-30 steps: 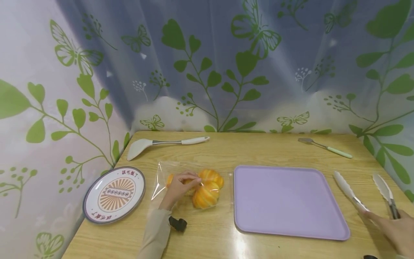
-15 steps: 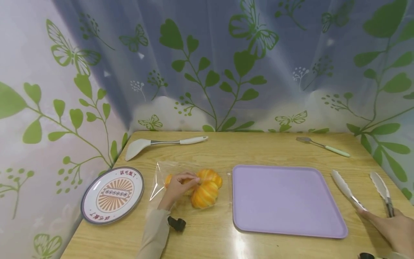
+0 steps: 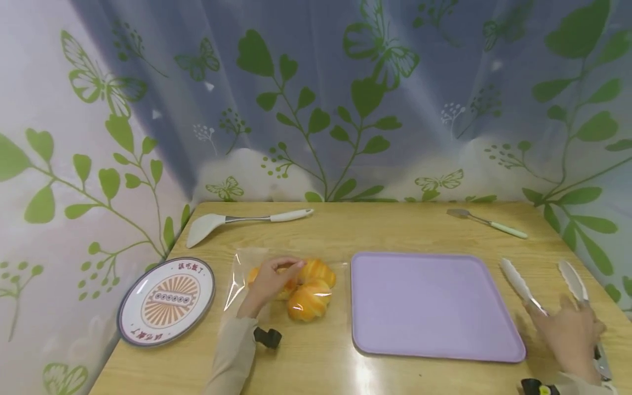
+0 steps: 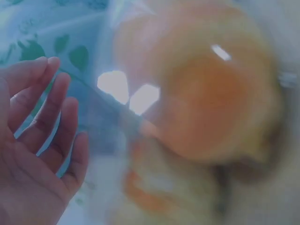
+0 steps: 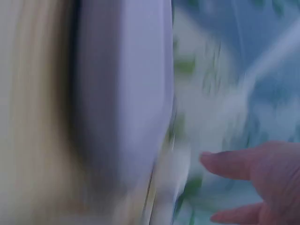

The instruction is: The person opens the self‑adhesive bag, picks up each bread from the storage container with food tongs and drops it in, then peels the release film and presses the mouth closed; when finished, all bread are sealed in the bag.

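A clear plastic bag (image 3: 340,302) with several orange-yellow bread rolls (image 3: 310,300) inside lies left of a lilac tray (image 3: 434,307). My left hand (image 3: 270,282) hovers over the bag, its thumb and index tips close together. In the left wrist view, the loosely bent fingers of that hand (image 4: 47,136) appear beside the bag, with no roll in them. At the right, my right hand (image 3: 568,332) is over the spread metal tongs (image 3: 573,280), hiding their middle. The right wrist view shows its thumb and a finger (image 5: 239,213) apart, with nothing visible between them.
A white plate (image 3: 168,302) with a blue rim stands at the left edge of the wooden table (image 3: 375,230). Behind it lies a pale spatula (image 3: 207,225). A small green-handled fork-like utensil (image 3: 494,224) lies at the back right. Patterned curtain (image 3: 316,109) borders the table.
My right hand has come off the handle end of the tongs and moved up and left over them, its fingers loosened. My left hand has risen slightly over the bag. The view has shifted a little.
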`<state>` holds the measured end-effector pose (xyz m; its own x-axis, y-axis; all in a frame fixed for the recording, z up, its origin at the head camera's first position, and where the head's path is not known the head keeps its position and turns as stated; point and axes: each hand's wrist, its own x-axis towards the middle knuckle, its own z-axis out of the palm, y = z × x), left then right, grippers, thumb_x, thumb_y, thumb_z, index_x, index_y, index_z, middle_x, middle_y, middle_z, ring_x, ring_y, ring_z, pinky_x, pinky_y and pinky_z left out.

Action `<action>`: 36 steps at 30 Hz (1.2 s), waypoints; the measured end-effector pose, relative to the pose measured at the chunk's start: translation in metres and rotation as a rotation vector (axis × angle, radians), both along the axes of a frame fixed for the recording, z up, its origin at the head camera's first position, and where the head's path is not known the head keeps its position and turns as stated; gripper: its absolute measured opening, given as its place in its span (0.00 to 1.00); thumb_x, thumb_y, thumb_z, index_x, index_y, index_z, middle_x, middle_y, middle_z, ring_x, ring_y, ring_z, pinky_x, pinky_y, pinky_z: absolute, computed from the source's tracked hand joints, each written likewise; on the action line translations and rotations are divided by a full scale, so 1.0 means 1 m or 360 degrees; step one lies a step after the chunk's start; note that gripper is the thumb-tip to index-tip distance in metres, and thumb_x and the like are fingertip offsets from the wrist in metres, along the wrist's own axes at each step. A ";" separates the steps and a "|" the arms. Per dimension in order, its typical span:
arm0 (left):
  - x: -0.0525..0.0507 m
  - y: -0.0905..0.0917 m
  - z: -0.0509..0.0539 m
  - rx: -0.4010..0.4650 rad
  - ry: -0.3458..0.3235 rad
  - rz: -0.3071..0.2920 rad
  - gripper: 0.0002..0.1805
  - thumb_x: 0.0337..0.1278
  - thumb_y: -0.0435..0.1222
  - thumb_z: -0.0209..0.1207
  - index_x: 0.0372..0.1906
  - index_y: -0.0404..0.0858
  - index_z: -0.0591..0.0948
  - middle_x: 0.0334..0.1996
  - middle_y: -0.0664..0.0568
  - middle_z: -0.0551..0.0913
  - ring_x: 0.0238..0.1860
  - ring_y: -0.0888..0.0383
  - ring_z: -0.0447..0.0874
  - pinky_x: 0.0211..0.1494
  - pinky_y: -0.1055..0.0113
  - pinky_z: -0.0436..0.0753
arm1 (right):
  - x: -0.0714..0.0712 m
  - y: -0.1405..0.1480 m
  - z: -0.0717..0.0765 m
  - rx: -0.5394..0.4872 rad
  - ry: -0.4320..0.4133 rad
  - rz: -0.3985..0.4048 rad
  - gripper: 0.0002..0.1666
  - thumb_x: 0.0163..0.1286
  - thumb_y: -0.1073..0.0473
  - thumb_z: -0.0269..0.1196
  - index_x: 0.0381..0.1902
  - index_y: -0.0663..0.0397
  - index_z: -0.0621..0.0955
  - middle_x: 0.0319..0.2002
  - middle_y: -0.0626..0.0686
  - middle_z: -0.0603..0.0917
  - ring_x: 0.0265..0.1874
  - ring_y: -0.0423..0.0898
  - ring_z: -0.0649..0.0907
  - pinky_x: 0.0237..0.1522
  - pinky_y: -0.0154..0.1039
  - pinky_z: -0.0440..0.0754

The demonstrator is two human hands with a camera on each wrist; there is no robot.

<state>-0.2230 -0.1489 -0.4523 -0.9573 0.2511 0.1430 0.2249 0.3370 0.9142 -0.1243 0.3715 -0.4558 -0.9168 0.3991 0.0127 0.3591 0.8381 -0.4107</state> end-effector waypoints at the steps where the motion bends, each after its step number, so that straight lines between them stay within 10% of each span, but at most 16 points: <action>1: -0.002 0.003 0.006 -0.0029 0.0038 -0.0009 0.13 0.65 0.39 0.60 0.46 0.33 0.86 0.48 0.42 0.86 0.50 0.51 0.83 0.59 0.57 0.80 | -0.003 -0.013 0.002 -0.0016 0.0129 0.0082 0.44 0.71 0.45 0.56 0.59 0.86 0.64 0.57 0.88 0.63 0.57 0.81 0.61 0.54 0.73 0.57; 5: -0.016 0.013 0.032 -0.0182 0.0148 -0.0092 0.14 0.68 0.39 0.58 0.48 0.35 0.85 0.48 0.44 0.86 0.50 0.47 0.83 0.58 0.53 0.81 | -0.016 -0.074 0.014 -0.0087 0.0467 0.0421 0.29 0.66 0.58 0.63 0.55 0.79 0.74 0.52 0.83 0.72 0.50 0.77 0.73 0.52 0.70 0.69; 9: -0.038 0.023 0.048 -0.0444 0.0189 -0.0246 0.15 0.70 0.39 0.54 0.52 0.36 0.84 0.51 0.44 0.85 0.50 0.48 0.83 0.57 0.56 0.82 | -0.021 -0.139 0.023 -0.0323 0.0507 0.0696 0.23 0.62 0.61 0.67 0.52 0.70 0.80 0.40 0.69 0.84 0.35 0.60 0.85 0.37 0.49 0.84; 14: -0.062 0.038 0.050 -0.0704 0.0100 -0.0427 0.15 0.71 0.34 0.51 0.55 0.35 0.82 0.54 0.44 0.84 0.55 0.48 0.81 0.61 0.56 0.79 | -0.017 -0.212 0.018 -0.0709 0.0218 0.1067 0.25 0.66 0.59 0.65 0.57 0.67 0.78 0.27 0.51 0.86 0.21 0.37 0.80 0.23 0.29 0.78; 20: -0.076 0.054 0.041 -0.0911 -0.0031 -0.0466 0.18 0.67 0.24 0.50 0.58 0.34 0.79 0.61 0.41 0.79 0.63 0.43 0.75 0.67 0.50 0.74 | -0.008 -0.265 0.005 -0.1126 -0.0276 0.1437 0.31 0.74 0.58 0.55 0.66 0.75 0.64 0.22 0.55 0.84 0.09 0.35 0.74 0.12 0.28 0.73; 25: -0.079 0.059 0.036 -0.1091 -0.0165 -0.0428 0.18 0.67 0.29 0.54 0.59 0.36 0.79 0.63 0.43 0.78 0.67 0.44 0.71 0.74 0.42 0.61 | -0.002 -0.287 -0.009 -0.1313 -0.0305 0.1355 0.21 0.76 0.61 0.52 0.59 0.71 0.67 0.24 0.59 0.85 0.10 0.36 0.74 0.12 0.28 0.73; 32: -0.077 0.059 0.032 -0.1177 -0.0375 -0.0425 0.11 0.67 0.36 0.57 0.48 0.38 0.84 0.57 0.45 0.81 0.60 0.47 0.76 0.65 0.52 0.76 | 0.000 -0.302 -0.024 -0.1680 -0.0202 0.1023 0.14 0.76 0.60 0.51 0.51 0.66 0.71 0.37 0.63 0.86 0.18 0.39 0.80 0.18 0.33 0.81; 36: -0.079 0.052 0.030 -0.1078 -0.0263 -0.0449 0.09 0.66 0.35 0.57 0.43 0.36 0.84 0.50 0.45 0.84 0.53 0.51 0.79 0.60 0.56 0.78 | -0.004 -0.303 -0.023 -0.1519 -0.0082 0.1070 0.10 0.76 0.61 0.52 0.44 0.65 0.74 0.39 0.63 0.85 0.24 0.44 0.83 0.23 0.34 0.83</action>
<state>-0.3016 -0.0969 -0.4226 -0.8393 0.4717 -0.2702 0.2636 0.7879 0.5566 -0.1282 0.0689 -0.4788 -0.9378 -0.3392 -0.0737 -0.0048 0.2250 -0.9744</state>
